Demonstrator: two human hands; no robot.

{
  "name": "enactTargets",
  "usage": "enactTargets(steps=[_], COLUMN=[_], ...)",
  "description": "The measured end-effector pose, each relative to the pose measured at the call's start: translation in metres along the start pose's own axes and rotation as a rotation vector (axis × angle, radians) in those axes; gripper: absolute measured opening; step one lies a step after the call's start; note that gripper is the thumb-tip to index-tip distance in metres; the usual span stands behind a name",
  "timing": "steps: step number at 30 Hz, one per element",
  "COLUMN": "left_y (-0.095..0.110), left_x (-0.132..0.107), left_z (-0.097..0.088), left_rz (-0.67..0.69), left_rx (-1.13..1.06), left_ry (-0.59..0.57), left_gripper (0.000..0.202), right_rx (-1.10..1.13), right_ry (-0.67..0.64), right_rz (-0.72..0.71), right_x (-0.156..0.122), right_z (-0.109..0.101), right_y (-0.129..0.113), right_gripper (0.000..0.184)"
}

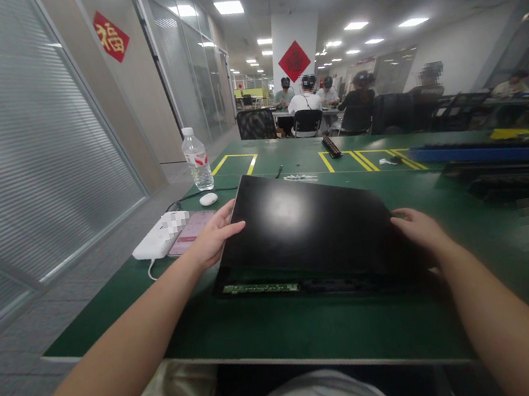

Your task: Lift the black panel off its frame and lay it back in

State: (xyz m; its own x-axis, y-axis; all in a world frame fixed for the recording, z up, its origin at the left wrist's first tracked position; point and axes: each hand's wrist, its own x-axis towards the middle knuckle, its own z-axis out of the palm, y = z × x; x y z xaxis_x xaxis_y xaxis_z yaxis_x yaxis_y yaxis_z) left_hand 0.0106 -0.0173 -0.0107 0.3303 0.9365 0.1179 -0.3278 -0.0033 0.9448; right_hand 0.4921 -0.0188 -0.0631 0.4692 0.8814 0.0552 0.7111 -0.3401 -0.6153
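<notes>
A glossy black display panel is tilted over the green table in front of me, its surface reflecting a ceiling light. My left hand grips its left edge, thumb on the front face and the other fingers mostly hidden behind. At the right edge, my right hand has its fingers closed round the panel, with part of the grip out of sight. Along the panel's near side shows a green circuit board strip, next to darker parts that I cannot make out. Whether that strip is attached to the panel is unclear.
Left of the panel are a phone, a white box-shaped device with a cable, a small white case and a water bottle. Yellow tape marks the green table. Long black and blue parts lie right. People sit farther back.
</notes>
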Motion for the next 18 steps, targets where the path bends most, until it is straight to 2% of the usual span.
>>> enactTargets(steps=[5,8,13,15,18], left_y=[0.000,-0.001,-0.008,-0.010,-0.012], left_x=[-0.002,-0.002,0.002,0.004,0.006], left_z=[0.001,0.002,0.001,-0.001,-0.005], left_rz=[0.012,0.021,0.009,0.013,0.019], left_rx=[0.027,0.027,0.003,-0.003,-0.011], left_ry=[0.033,0.049,0.099,0.142,0.206], left_gripper=[0.089,0.090,0.086,0.084,0.085], right_rx=[0.187,0.361,0.500,0.578,0.691], right_ry=[0.035,0.003,-0.039,-0.074,-0.066], right_rz=[0.045,0.111,0.146,0.128,0.014], right_x=[0.000,-0.002,-0.003,-0.003,-0.008], right_z=[0.001,0.003,0.002,-0.003,-0.011], right_y=[-0.001,-0.001,-0.004,-0.008,-0.018], right_gripper=[0.029,0.031,0.031,0.031,0.034])
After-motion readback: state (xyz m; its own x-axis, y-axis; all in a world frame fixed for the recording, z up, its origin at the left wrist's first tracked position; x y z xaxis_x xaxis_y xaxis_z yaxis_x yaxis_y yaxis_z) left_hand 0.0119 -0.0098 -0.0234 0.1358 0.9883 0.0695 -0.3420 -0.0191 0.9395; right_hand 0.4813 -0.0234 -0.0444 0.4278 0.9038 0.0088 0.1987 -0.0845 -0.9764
